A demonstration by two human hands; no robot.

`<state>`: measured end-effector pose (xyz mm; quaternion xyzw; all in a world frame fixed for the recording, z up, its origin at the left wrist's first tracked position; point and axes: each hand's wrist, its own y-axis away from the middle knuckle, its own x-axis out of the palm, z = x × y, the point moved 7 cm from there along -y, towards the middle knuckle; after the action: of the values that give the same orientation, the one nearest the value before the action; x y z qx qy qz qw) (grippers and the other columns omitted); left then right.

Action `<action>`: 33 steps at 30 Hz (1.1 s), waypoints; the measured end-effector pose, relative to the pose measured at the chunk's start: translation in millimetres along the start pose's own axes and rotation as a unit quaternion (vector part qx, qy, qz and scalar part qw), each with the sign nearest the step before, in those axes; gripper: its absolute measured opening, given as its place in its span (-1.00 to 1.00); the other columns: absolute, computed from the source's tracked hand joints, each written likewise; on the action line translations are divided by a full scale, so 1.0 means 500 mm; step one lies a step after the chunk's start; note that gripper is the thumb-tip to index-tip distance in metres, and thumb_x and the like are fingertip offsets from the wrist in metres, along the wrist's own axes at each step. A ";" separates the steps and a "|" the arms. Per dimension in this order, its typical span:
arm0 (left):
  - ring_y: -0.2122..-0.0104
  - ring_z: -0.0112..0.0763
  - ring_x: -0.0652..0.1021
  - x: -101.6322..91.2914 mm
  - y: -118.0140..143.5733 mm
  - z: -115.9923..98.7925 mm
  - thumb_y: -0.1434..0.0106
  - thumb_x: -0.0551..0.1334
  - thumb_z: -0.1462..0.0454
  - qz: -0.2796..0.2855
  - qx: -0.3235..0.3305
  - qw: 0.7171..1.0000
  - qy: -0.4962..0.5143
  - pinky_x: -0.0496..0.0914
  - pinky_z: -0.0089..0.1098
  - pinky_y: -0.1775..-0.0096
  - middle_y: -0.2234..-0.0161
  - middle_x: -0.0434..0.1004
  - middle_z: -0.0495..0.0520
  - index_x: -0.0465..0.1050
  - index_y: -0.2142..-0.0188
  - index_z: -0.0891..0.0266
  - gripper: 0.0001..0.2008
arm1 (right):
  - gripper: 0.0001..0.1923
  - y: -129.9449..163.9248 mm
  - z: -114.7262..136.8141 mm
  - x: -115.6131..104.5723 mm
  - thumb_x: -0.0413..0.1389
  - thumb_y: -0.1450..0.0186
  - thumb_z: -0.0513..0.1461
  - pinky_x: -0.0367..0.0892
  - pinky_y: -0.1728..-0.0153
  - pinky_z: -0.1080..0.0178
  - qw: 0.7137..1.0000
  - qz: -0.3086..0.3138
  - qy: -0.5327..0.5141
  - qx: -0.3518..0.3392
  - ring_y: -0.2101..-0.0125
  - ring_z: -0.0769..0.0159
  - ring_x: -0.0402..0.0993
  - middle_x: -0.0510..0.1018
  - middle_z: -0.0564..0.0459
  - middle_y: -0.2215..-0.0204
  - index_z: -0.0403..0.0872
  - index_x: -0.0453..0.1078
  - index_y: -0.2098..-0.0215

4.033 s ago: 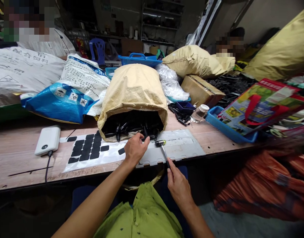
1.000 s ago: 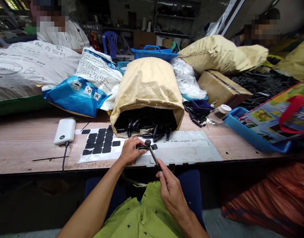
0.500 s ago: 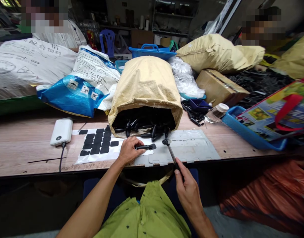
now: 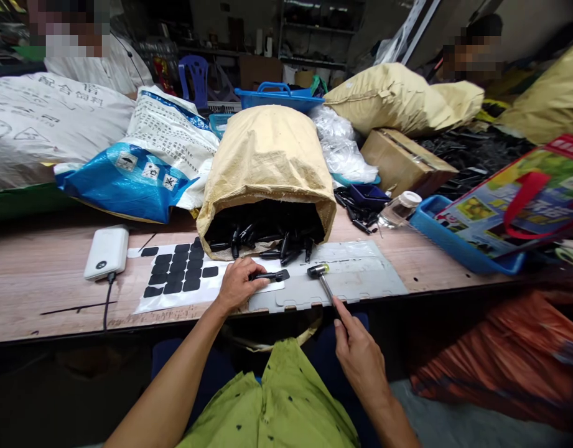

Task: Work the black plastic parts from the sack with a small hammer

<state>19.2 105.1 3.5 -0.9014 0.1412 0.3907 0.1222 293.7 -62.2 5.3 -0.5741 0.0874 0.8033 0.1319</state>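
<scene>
Long wooden work surface point(image 4: 43, 292), crowded along its far side. Landmark: the tan woven sack point(image 4: 266, 168) lying on its side mid-surface, mouth toward the worker, spilling small black plastic parts point(image 4: 267, 239).

Left of the sack: a white-and-blue printed sack point(image 4: 141, 162), and nearer the edge a white power bank point(image 4: 106, 252) with a dark cable. Right of the sack: a brown cardboard box point(image 4: 402, 162), a blue plastic tray point(image 4: 454, 239), a small clear jar with white lid point(image 4: 398, 210).

In front of the sack's mouth: a grey flat metal plate point(image 4: 361, 280), and left of it a white backing sheet of black square pads point(image 4: 178, 274).

Left hand point(image 4: 237, 285), just before the sack's mouth: fingers curled down, pinning a slim black plastic piece point(image 4: 270, 275) flat on the plate's left end.

Right hand point(image 4: 363, 361), off the surface edge: fingers closed round the thin handle of a small hammer with a yellow-tipped metal head point(image 4: 318, 270). The head hangs low over the plate, just right of the black piece, apart from it.

Reads as the tapping step, the piece steadied for a blow. A strike would need the head carried left onto the piece, clear of the holding fingers.
</scene>
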 end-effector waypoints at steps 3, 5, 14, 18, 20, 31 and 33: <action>0.13 -0.22 0.46 0.002 0.001 0.002 -0.28 0.34 0.12 0.004 0.011 1.000 0.003 0.23 -0.22 0.05 0.22 0.57 -0.03 0.60 0.18 0.06 -0.84 | -0.46 -0.003 -0.001 0.003 -0.04 -0.50 -0.20 0.41 0.36 0.32 1.000 0.022 -0.014 0.002 0.21 0.22 0.64 0.63 0.06 0.05 0.27 0.17 -0.41; 0.13 -0.23 0.46 0.002 0.000 0.003 -0.31 0.31 0.11 0.003 0.018 1.000 0.003 0.22 -0.23 0.05 0.22 0.57 -0.03 0.60 0.18 0.07 -0.84 | -0.45 -0.004 0.001 0.005 -0.04 -0.50 -0.20 0.43 0.33 0.32 0.999 0.031 -0.023 0.005 0.17 0.20 0.64 0.63 0.07 0.02 0.27 0.15 -0.42; 0.10 -0.22 0.46 -0.036 0.051 -0.050 -0.43 0.14 0.13 -0.052 0.046 0.992 0.106 0.26 -0.22 -0.01 0.18 0.53 0.07 0.53 0.14 0.16 -0.77 | -0.44 -0.007 0.006 0.003 -0.07 -0.50 -0.18 0.42 0.38 0.29 0.998 0.058 -0.026 0.014 0.18 0.14 0.67 0.67 0.08 0.05 0.28 0.10 -0.43; 0.09 -0.26 0.49 0.014 0.174 -0.097 -0.47 0.08 0.12 0.049 0.076 0.979 0.181 0.33 -0.29 0.01 0.14 0.53 0.09 0.49 0.05 0.13 -0.74 | -0.43 -0.009 0.009 0.001 -0.07 -0.49 -0.18 0.43 0.35 0.30 0.998 0.060 -0.031 0.011 0.15 0.15 0.66 0.64 0.08 -0.02 0.27 0.09 -0.44; 0.15 -0.28 0.52 0.070 0.230 -0.085 -0.47 0.06 0.08 0.130 0.051 0.972 0.187 0.36 -0.33 0.08 0.17 0.56 0.06 0.51 0.06 0.11 -0.70 | -0.43 -0.009 0.009 0.002 -0.08 -0.50 -0.18 0.42 0.36 0.30 0.998 0.061 -0.028 0.014 0.16 0.16 0.66 0.64 0.07 -0.03 0.27 0.07 -0.45; -0.19 -0.04 0.47 0.223 0.262 0.178 -0.41 0.07 0.11 0.220 -0.279 0.928 -0.112 0.37 -0.17 -0.11 -0.23 0.46 0.18 0.38 -0.24 0.03 -0.55 | -0.43 -0.008 0.011 0.004 -0.08 -0.50 -0.19 0.44 0.32 0.30 0.998 0.056 -0.030 0.017 0.13 0.17 0.65 0.62 0.04 -0.03 0.24 0.09 -0.45; -0.14 0.01 0.53 0.227 0.275 0.188 -0.41 0.04 0.13 0.247 -0.300 0.912 -0.130 0.40 -0.11 -0.07 -0.19 0.49 0.24 0.33 -0.28 0.04 -0.52 | -0.43 -0.008 0.014 0.001 -0.08 -0.50 -0.20 0.44 0.33 0.32 0.998 0.051 -0.029 0.015 0.14 0.19 0.65 0.63 0.03 -0.01 0.22 0.10 -0.44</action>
<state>-17.2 -9.6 -157.9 -0.7733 0.2189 0.5460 -0.2368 288.5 -56.5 6.9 -0.5433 0.1245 0.8240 0.1017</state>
